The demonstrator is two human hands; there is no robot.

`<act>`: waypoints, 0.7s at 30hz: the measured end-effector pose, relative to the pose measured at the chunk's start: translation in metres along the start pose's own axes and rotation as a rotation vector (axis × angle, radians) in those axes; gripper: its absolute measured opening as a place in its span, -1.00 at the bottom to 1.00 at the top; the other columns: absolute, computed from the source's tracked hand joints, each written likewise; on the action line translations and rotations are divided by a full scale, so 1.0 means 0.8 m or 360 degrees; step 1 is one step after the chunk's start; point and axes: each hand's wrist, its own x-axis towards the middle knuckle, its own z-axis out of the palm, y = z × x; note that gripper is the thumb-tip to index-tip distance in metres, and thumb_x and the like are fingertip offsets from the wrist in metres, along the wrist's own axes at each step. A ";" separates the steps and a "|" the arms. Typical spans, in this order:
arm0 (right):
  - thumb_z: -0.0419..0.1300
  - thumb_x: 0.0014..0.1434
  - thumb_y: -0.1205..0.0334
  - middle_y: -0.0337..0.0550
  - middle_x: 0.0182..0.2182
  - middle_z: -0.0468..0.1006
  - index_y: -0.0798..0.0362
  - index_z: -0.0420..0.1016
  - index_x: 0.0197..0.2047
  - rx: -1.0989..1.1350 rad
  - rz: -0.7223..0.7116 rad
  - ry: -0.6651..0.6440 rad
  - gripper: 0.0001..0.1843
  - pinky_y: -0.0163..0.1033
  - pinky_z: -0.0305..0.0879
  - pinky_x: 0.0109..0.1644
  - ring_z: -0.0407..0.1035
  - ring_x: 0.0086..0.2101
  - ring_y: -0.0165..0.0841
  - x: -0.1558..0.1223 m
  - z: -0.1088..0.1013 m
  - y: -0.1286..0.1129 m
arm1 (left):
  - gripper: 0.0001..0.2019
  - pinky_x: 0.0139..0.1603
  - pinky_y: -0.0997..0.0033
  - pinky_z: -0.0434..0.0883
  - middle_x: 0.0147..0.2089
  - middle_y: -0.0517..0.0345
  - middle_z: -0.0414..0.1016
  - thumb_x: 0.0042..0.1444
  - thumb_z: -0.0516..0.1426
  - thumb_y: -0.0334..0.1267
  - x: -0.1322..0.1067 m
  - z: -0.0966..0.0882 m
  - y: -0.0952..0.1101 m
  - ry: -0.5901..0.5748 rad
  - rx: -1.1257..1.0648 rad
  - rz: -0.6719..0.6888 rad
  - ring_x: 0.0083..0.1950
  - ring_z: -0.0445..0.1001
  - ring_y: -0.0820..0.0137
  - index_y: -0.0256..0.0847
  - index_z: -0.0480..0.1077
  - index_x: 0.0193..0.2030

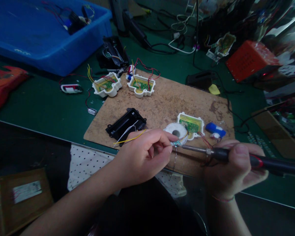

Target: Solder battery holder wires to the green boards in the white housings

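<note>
My left hand (152, 150) is closed in a pinch on a small green circuit board (177, 143) at the front of the brown work board (169, 98). In my right hand (238, 164) is a soldering iron (226, 154), its metal tip pointing left and meeting the small board. A thin silvery wire (175, 159) hangs below that spot. Just behind my left fingertips lies a white ring-shaped part (170, 130). Beyond it sits a white housing (198, 123) with a green board inside. Left of my hand is a black casing (127, 123), with white and yellow wires over it.
Two more white housings (107, 86) with wires lie at the back left, near a blue bin (83, 46). A blue battery-like piece (215, 129) lies at right. An orange-red box (252, 60), a black holder (199, 79) and loose cables stand further back. A red-orange tool (7, 83) lies far left.
</note>
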 end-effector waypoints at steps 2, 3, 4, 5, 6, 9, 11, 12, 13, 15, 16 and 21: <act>0.24 0.08 0.18 -0.38 -0.68 0.32 0.00 0.40 -0.58 0.0001 -0.0001 -0.0013 -0.77 -0.24 0.20 -0.51 0.27 -0.64 -0.41 0.000 0.000 -0.001 | -0.90 -0.47 0.75 0.36 0.03 0.32 0.70 0.24 0.25 -0.41 0.000 0.000 0.000 0.0008 0.0010 0.0003 -0.51 0.39 0.76 -0.19 0.44 -0.30; 0.25 0.08 0.18 -0.38 -0.68 0.33 0.01 0.40 -0.57 0.0008 0.0001 -0.0020 -0.77 -0.24 0.20 -0.50 0.28 -0.63 -0.41 0.000 0.000 -0.001 | -0.90 -0.46 0.74 0.36 0.04 0.33 0.70 0.24 0.25 -0.40 0.000 0.000 0.000 0.0007 0.0013 0.0002 -0.50 0.39 0.76 -0.19 0.44 -0.30; 0.25 0.08 0.18 -0.37 -0.68 0.33 0.01 0.41 -0.57 0.0015 0.0002 -0.0027 -0.77 -0.23 0.20 -0.50 0.29 -0.63 -0.40 0.000 -0.001 -0.001 | -0.90 -0.46 0.74 0.36 0.04 0.33 0.70 0.24 0.25 -0.40 0.000 0.000 0.000 0.0007 0.0016 0.0000 -0.50 0.39 0.76 -0.19 0.44 -0.29; 0.25 0.08 0.18 -0.38 -0.68 0.32 0.01 0.40 -0.57 0.0024 0.0004 -0.0032 -0.77 -0.23 0.20 -0.50 0.29 -0.63 -0.40 0.000 -0.001 -0.001 | -0.90 -0.46 0.73 0.37 0.04 0.33 0.69 0.24 0.25 -0.40 -0.001 0.000 0.000 0.0007 0.0020 -0.0001 -0.50 0.39 0.76 -0.19 0.44 -0.29; 0.26 0.08 0.18 -0.38 -0.68 0.31 0.01 0.40 -0.57 0.0034 0.0002 -0.0033 -0.77 -0.23 0.20 -0.51 0.29 -0.63 -0.40 0.000 -0.001 -0.001 | -0.90 -0.45 0.72 0.37 0.04 0.33 0.69 0.24 0.25 -0.41 -0.001 0.000 0.000 0.0007 0.0027 -0.0002 -0.50 0.39 0.76 -0.19 0.44 -0.29; 0.26 0.08 0.19 -0.39 -0.67 0.28 0.02 0.40 -0.56 0.0066 -0.0018 -0.0015 -0.77 -0.24 0.19 -0.51 0.26 -0.63 -0.43 0.000 -0.002 -0.001 | -0.90 -0.44 0.71 0.37 0.03 0.33 0.70 0.23 0.25 -0.41 -0.002 -0.001 0.000 0.0009 0.0045 0.0004 -0.50 0.38 0.75 -0.19 0.44 -0.30; 0.25 0.10 0.18 -0.39 -0.66 0.26 0.02 0.37 -0.56 0.0072 -0.0026 0.0030 -0.75 -0.24 0.20 -0.49 0.23 -0.63 -0.45 0.001 -0.001 0.000 | -0.90 -0.45 0.71 0.37 0.03 0.31 0.70 0.23 0.25 -0.41 -0.001 0.000 0.001 0.0010 0.0045 0.0008 -0.50 0.39 0.74 -0.20 0.44 -0.30; 0.25 0.11 0.17 -0.39 -0.66 0.26 0.02 0.37 -0.55 0.0072 -0.0023 0.0049 -0.75 -0.23 0.21 -0.47 0.24 -0.63 -0.45 0.001 -0.001 0.000 | -0.90 -0.45 0.72 0.37 0.03 0.30 0.70 0.23 0.25 -0.41 -0.001 0.000 0.001 0.0008 0.0043 0.0009 -0.50 0.39 0.74 -0.20 0.44 -0.30; 0.24 0.11 0.16 -0.39 -0.66 0.25 0.02 0.36 -0.55 0.0072 -0.0017 0.0056 -0.75 -0.23 0.22 -0.46 0.24 -0.62 -0.45 0.001 -0.001 0.000 | -0.90 -0.46 0.72 0.37 0.03 0.29 0.70 0.23 0.25 -0.42 0.000 0.000 0.002 0.0010 0.0040 0.0012 -0.50 0.40 0.74 -0.21 0.44 -0.30; 0.24 0.13 0.16 -0.39 -0.64 0.23 0.02 0.36 -0.53 0.0070 -0.0009 0.0059 -0.75 -0.24 0.20 -0.45 0.25 -0.61 -0.45 0.002 -0.002 0.000 | -0.90 -0.46 0.72 0.37 0.02 0.25 0.71 0.23 0.25 -0.42 0.000 0.000 0.003 0.0009 0.0038 0.0016 -0.50 0.40 0.73 -0.22 0.44 -0.31; 0.23 0.14 0.16 -0.40 -0.63 0.21 0.02 0.37 -0.52 0.0071 -0.0007 0.0053 -0.75 -0.26 0.18 -0.46 0.24 -0.61 -0.45 0.002 -0.002 0.000 | -0.90 -0.47 0.71 0.38 0.02 0.23 0.71 0.23 0.25 -0.42 0.000 -0.001 0.003 0.0009 0.0037 0.0019 -0.50 0.40 0.73 -0.22 0.44 -0.31; 0.19 0.16 0.16 -0.41 -0.62 0.16 -0.02 0.32 -0.50 0.0044 0.0019 0.0033 -0.77 -0.27 0.16 -0.49 0.21 -0.62 -0.45 0.004 -0.004 -0.002 | -0.91 -0.46 0.71 0.39 0.03 0.19 0.71 0.23 0.24 -0.43 0.000 -0.001 0.004 -0.0002 0.0022 0.0025 -0.50 0.41 0.71 -0.22 0.46 -0.30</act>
